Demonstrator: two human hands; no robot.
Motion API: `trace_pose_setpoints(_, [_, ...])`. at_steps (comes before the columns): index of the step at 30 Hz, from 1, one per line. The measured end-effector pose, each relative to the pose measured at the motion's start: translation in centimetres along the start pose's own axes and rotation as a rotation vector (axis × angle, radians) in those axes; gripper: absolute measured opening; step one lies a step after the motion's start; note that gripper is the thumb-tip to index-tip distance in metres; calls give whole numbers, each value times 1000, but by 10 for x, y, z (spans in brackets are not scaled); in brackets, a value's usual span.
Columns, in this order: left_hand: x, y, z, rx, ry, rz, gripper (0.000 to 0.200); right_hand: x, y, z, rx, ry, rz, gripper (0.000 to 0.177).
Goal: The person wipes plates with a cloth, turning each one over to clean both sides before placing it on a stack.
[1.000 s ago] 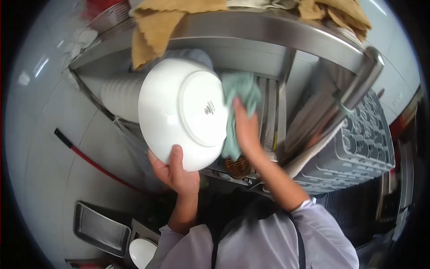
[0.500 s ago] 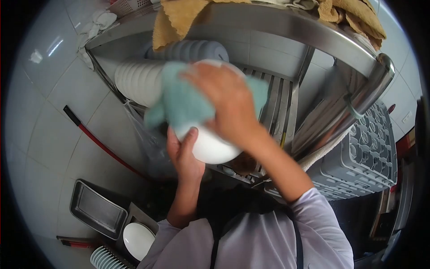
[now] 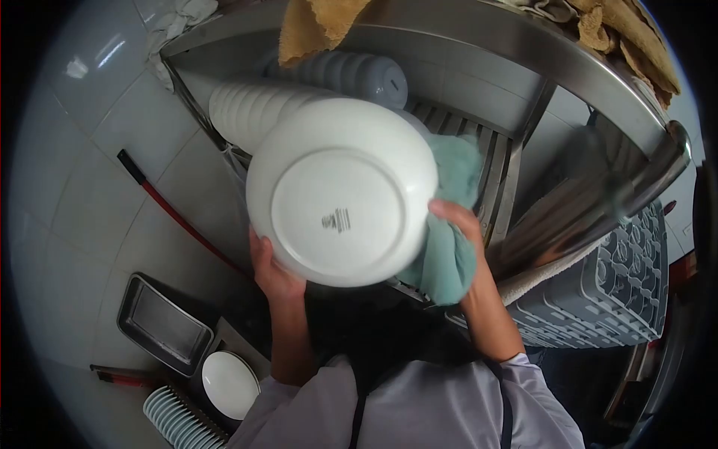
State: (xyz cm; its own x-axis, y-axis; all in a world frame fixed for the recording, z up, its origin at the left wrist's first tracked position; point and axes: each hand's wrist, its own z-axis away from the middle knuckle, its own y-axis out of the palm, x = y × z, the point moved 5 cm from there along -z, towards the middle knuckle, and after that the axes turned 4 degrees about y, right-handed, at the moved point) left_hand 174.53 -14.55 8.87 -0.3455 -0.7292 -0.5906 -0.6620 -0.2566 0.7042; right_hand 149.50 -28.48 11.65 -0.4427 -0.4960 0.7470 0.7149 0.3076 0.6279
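Note:
A large white bowl (image 3: 340, 213) is held up between both hands, its underside with a foot ring and a dark maker's mark facing me. My left hand (image 3: 275, 273) grips its lower left rim, the fingers partly hidden behind it. At the right edge, my right hand (image 3: 458, 224) clasps the bowl along with a green cloth (image 3: 451, 262), which hangs down beside the hand and also shows behind the bowl. Past the bowl, a row of stacked white bowls (image 3: 243, 112) lies on the slatted metal shelf (image 3: 493, 176).
Pale blue-grey bowls (image 3: 366, 78) sit farther back. Overhead runs a steel shelf edge (image 3: 464, 30) with tan cloths (image 3: 318, 26). Grey glass racks (image 3: 598, 292) stand at right. A metal pan (image 3: 164, 325), a white plate (image 3: 229, 385) and racked plates (image 3: 176, 419) are lower left.
The bowl has turned so its underside faces me. My right hand, wiping across it with the cloth before, has moved right and down to its edge; my left hand shifted slightly left.

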Motion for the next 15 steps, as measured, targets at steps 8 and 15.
trace_pose_setpoints(8, [-13, -17, 47, 206, -581, 151, 74, -7, 0, 60, 752, -601, 596, 27])
trace_pose_setpoints(15, [-57, -91, 70, -44, -934, -684, 46, -14, 75, 90, 1406, -588, 1132, 32])
